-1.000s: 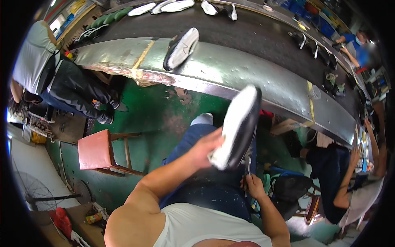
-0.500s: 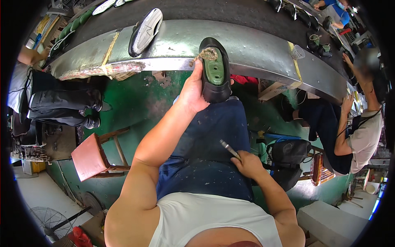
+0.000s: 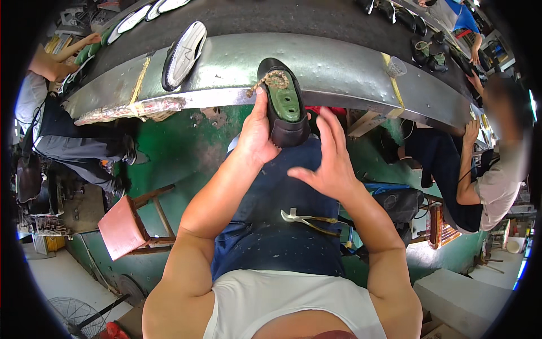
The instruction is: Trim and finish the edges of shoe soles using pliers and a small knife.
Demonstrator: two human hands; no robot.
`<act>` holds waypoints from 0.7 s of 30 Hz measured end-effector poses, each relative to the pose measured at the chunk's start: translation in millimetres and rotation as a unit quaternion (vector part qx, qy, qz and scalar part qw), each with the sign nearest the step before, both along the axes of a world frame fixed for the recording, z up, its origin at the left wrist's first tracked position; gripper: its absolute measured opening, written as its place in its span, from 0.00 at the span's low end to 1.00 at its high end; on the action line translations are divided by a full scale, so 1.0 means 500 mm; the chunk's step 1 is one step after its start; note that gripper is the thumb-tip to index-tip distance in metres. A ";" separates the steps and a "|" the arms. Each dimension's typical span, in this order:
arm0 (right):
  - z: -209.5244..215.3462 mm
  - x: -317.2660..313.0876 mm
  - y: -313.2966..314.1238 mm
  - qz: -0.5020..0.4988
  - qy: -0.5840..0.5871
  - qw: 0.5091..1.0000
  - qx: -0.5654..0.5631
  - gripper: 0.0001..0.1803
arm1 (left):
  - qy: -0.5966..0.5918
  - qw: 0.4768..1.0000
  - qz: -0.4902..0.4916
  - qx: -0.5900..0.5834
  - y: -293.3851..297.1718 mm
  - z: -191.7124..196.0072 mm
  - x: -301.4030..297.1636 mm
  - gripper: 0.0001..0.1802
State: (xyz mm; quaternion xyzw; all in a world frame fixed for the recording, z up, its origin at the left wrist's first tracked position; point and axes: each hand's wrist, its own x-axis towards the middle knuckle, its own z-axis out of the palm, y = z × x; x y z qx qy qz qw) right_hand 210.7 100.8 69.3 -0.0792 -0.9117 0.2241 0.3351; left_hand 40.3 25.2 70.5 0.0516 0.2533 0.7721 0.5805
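Note:
My left hand [image 3: 258, 133] grips a black shoe [image 3: 289, 134] by its side, thumb along the upper edge, in front of the bench. Inside the shoe sits a green last [image 3: 290, 108] with two dark holes. A piece of brown braided cord [image 3: 275, 80] lies coiled over the last, one end hanging past my thumb. To the right of the shoe, my right hand [image 3: 331, 161] is open, fingers spread and thumb apart, holding nothing. Across my lap lies a pair of lasting pincers [image 3: 309, 219] with a metal head and yellowish handles.
A metal-edged bench [image 3: 237, 56] with a dark belt runs across the front. One white-lined shoe [image 3: 185, 55] stands on it, with more shoes farther along. Co-workers sit left and right. A pink-seated stool [image 3: 120, 229] and a black bag [image 3: 398, 206] flank my legs.
My right hand has let go of the pincers, which now lie on my lap, and has risen toward the shoe with its fingers spread. The shoe has shifted slightly left and down.

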 end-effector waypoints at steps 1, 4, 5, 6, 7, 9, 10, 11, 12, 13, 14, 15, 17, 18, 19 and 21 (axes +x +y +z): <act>0.006 -0.023 0.012 -0.003 0.034 0.999 0.007 0.52 | -0.003 0.999 0.031 -0.028 0.005 0.014 0.012 0.34; -0.009 -0.075 0.042 0.080 0.098 0.992 -0.001 0.50 | 0.054 0.996 0.057 -0.044 0.014 0.017 0.014 0.32; -0.007 -0.077 0.043 0.084 0.100 0.991 0.002 0.50 | 0.081 0.994 0.061 -0.049 0.006 0.023 0.012 0.31; -0.008 -0.077 0.045 0.092 0.107 0.990 -0.001 0.48 | 0.082 0.993 0.065 -0.047 0.005 0.028 0.014 0.31; -0.010 -0.080 0.048 0.100 0.113 0.989 -0.004 0.46 | 0.115 0.990 0.078 -0.036 0.008 0.032 0.018 0.29; -0.032 -0.085 0.053 0.105 0.153 0.983 0.004 0.44 | 0.147 0.985 0.085 -0.026 0.007 0.032 0.025 0.28; -0.043 -0.086 0.055 0.109 0.192 0.975 0.010 0.42 | 0.144 0.987 0.076 0.012 0.004 0.028 0.026 0.30; -0.044 -0.088 0.052 0.109 0.192 0.975 0.010 0.42 | 0.140 0.987 0.067 0.050 0.002 0.022 0.024 0.34; -0.047 -0.089 0.046 0.106 0.198 0.974 -0.008 0.41 | 0.139 0.987 0.066 0.049 -0.001 0.017 0.020 0.34; -0.050 -0.089 0.041 0.103 0.204 0.973 -0.026 0.40 | 0.126 0.988 0.055 0.073 -0.004 0.010 0.015 0.39; -0.041 -0.087 0.033 0.103 0.203 0.973 -0.027 0.40 | 0.113 0.988 0.046 0.095 -0.009 0.004 0.010 0.45; -0.025 -0.083 0.023 0.081 0.172 0.981 -0.027 0.37 | 0.111 0.988 0.047 0.093 -0.015 -0.003 0.007 0.45; -0.025 -0.085 0.017 0.058 0.140 0.988 -0.027 0.34 | 0.116 0.986 0.028 0.116 -0.018 -0.014 0.001 0.46; -0.039 -0.090 0.021 0.070 0.182 0.981 -0.010 0.32 | 0.125 0.985 0.028 0.119 -0.017 -0.017 0.002 0.47; -0.050 -0.093 0.023 0.083 0.223 0.971 0.007 0.30 | 0.125 0.985 0.026 0.119 -0.015 -0.024 0.003 0.47; -0.057 -0.091 0.020 0.074 0.214 0.974 0.016 0.28 | 0.138 0.980 0.028 0.144 -0.015 -0.033 0.003 0.45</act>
